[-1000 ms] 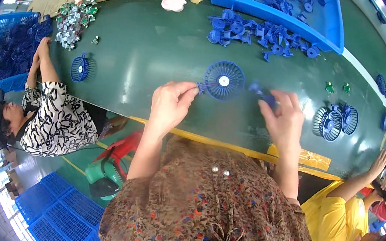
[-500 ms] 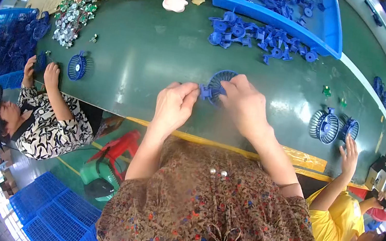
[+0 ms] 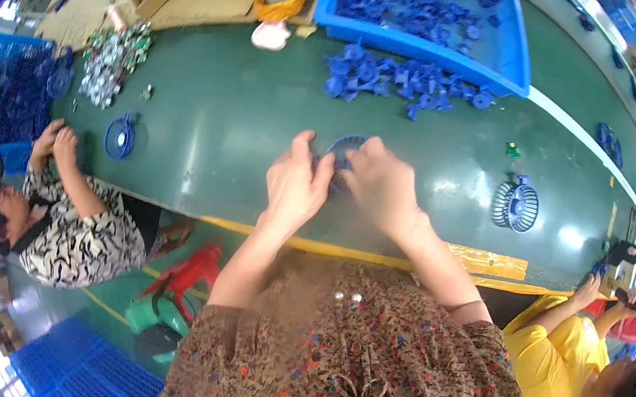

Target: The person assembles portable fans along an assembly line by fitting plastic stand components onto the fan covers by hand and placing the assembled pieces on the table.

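Observation:
A round blue fan cage point(image 3: 346, 146) with ribs lies on the green bench in front of me, partly hidden by my hands. On its left side, my left hand point(image 3: 296, 183) grips it with thumb and fingers closed. My right hand point(image 3: 383, 191) bends over its right side, fingers pressed against it and somewhat blurred by motion. Whatever small part may be under the right fingers is hidden. Beyond the hands is a pile of blue plastic fan parts point(image 3: 409, 84).
A blue tray point(image 3: 426, 52) of parts stands at the back. Another fan cage point(image 3: 515, 206) and a green piece point(image 3: 512, 150) lie right. Leftward are metal-and-green parts point(image 3: 111, 63), a fan cage point(image 3: 120, 138) and a filled blue crate point(image 3: 6, 93). Co-workers sit on both sides.
The view has shifted slightly. My left fingers have moved in closer round the fan cage. The right co-worker's hand and the fan cage beside it have left their spot on the bench.

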### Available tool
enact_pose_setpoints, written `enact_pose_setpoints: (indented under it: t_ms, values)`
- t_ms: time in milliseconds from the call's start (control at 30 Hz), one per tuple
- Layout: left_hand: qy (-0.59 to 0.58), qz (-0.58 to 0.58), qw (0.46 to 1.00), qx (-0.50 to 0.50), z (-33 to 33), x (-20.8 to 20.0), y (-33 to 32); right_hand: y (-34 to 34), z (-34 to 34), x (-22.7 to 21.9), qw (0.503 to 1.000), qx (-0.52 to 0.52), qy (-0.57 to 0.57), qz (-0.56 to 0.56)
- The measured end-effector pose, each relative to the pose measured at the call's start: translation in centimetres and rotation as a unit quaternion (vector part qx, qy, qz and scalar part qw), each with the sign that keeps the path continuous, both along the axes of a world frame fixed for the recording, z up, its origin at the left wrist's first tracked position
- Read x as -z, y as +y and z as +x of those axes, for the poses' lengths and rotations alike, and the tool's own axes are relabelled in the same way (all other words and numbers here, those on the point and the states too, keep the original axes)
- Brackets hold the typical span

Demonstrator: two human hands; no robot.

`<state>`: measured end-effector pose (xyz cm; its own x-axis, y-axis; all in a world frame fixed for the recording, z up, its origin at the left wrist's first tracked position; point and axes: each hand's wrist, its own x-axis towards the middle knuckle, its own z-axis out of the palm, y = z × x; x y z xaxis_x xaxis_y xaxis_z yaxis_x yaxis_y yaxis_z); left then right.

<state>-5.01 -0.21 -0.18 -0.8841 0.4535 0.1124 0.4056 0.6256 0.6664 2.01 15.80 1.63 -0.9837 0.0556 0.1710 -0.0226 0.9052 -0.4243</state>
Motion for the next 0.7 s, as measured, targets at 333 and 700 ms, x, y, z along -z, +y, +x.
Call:
enact_pose_setpoints:
  t_ms: [333,700]
  values:
    - [0.235,-0.034,0.966,-0.104,-9.0,0.8,-9.8,6.3,8.6,-1.2,0.989,0.129,0.016,-0.067]
    - [0.288,-0.233,0.791,-0.486,-19.2,4.3,-28.8,17.1,11.3,-1.4,0.893,0.424,0.141,0.046]
